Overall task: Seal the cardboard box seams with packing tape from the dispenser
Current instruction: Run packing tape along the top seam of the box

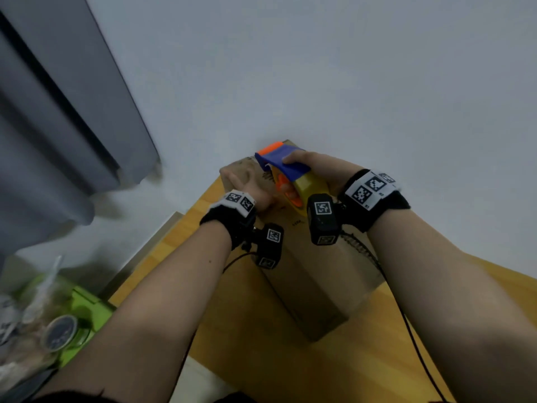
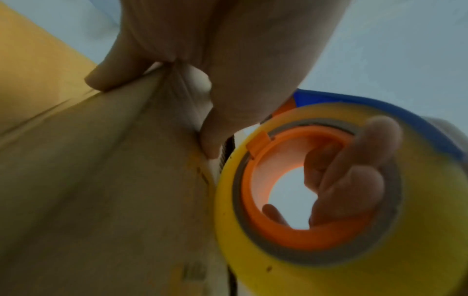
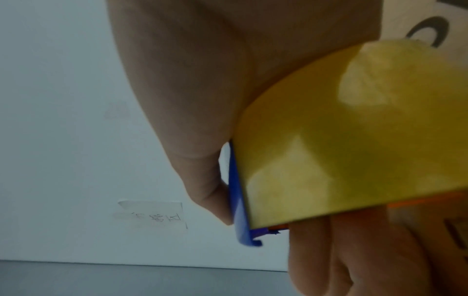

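A long brown cardboard box (image 1: pixel 308 286) lies on the wooden table, running away from me. My left hand (image 1: pixel 247 181) sits on its far end, fingers bent over the edge and thumb (image 2: pixel 210 140) pressed on the box top (image 2: pixel 101 180) beside the tape. My right hand (image 1: pixel 322 170) grips the tape dispenser (image 1: pixel 286 159), which is blue and orange and carries a yellow tape roll (image 1: pixel 305 184). It is held over the box's far end, just right of the left hand. In the left wrist view its fingers (image 2: pixel 354 170) reach through the orange core of the roll (image 2: pixel 329 280). The right thumb (image 3: pixel 207 190) lies on the blue cover beside the roll (image 3: pixel 354 140).
The wooden table (image 1: pixel 377 359) stands against a white wall (image 1: pixel 319 68). A grey curtain (image 1: pixel 58 126) hangs at the left. Below it sit a green object (image 1: pixel 84 309) and a round metal lid (image 1: pixel 59 333). A black cable (image 1: pixel 412 338) trails along the box's right side.
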